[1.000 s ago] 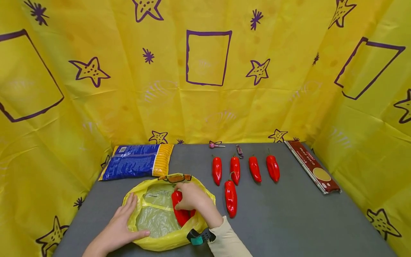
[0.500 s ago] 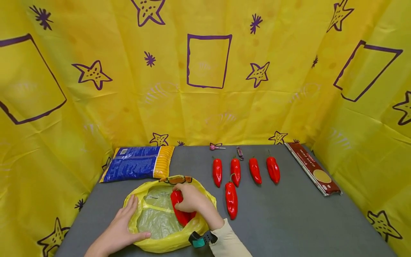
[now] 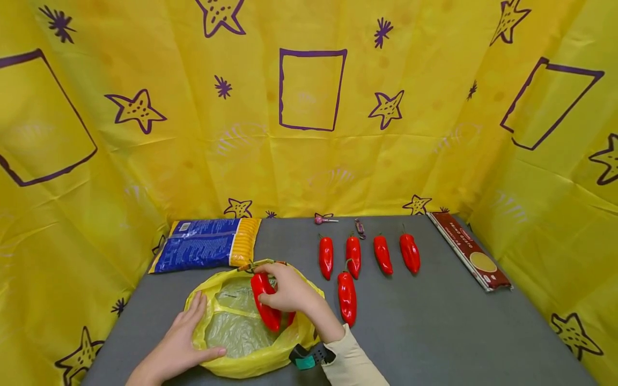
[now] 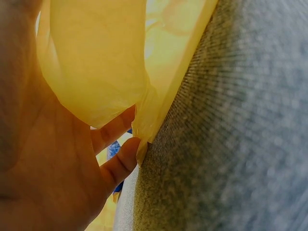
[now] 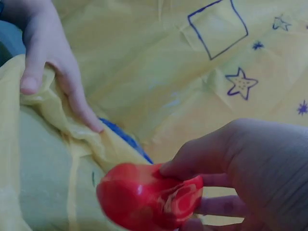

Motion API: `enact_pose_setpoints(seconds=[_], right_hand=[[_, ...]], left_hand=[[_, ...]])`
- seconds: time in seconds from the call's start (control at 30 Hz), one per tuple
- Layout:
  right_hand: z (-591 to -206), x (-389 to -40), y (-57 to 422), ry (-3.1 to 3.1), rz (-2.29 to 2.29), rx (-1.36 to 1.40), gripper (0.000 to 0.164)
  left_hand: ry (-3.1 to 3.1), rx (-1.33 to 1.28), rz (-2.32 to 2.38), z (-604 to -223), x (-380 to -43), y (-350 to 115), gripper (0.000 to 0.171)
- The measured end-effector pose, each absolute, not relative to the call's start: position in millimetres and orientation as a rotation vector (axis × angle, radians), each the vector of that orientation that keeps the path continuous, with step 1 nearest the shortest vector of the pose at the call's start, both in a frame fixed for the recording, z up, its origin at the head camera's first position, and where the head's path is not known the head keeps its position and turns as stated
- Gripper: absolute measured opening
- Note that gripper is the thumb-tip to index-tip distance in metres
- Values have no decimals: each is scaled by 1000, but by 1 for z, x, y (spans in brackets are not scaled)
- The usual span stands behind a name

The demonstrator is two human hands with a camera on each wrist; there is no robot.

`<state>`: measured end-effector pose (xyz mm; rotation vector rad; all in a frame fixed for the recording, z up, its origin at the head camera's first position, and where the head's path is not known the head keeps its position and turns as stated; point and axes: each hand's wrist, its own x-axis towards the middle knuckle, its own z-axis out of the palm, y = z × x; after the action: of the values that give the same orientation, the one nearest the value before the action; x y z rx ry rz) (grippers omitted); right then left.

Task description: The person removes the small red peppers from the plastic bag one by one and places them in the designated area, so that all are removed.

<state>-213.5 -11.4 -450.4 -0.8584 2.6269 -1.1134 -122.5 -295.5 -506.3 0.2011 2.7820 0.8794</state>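
Observation:
A yellow plastic bag (image 3: 243, 370) lies on the table with its mouth spread wide. My left hand (image 3: 178, 340) rests along its left rim, fingers and thumb stretched out; the left wrist view shows fingertips (image 4: 129, 150) touching the yellow plastic. Over the bag's mouth, my right hand (image 3: 289, 289) grips a long red pepper (image 3: 264, 305), thumb on one side and fingers on the other. The pepper's shiny body also fills the lower middle of the right wrist view. A bit of another red thing (image 3: 291, 318) shows inside the bag behind it, mostly hidden.
Several red peppers (image 3: 346, 300) lie right of the bag. A lollipop (image 3: 324, 219) and a wrapped candy (image 3: 360, 228) lie behind them. A blue-and-yellow packet (image 3: 203, 246) is at the back left, a brown spaghetti pack (image 3: 468, 249) at the right. Yellow cloth walls surround the table.
My right hand has risen a little out of the bag with the red pepper, moving slightly away from me. My left hand stays at the bag's rim.

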Motion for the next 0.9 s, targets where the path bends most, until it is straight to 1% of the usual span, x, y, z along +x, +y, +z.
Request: enact_pose_setpoints(seconds=[0.37, 0.6, 0.9], right_hand=[[-434, -211, 20, 2643, -1329, -922, 52], [-443, -206, 49, 2631, -1531, -853, 55], [-455, -202, 92, 2588, -1665, -745, 56]], left_hand=[[2784, 206, 885, -510, -121, -296, 129], [2747, 173, 867, -509, -122, -295, 129], [2731, 154, 861, -507, -125, -296, 131]])
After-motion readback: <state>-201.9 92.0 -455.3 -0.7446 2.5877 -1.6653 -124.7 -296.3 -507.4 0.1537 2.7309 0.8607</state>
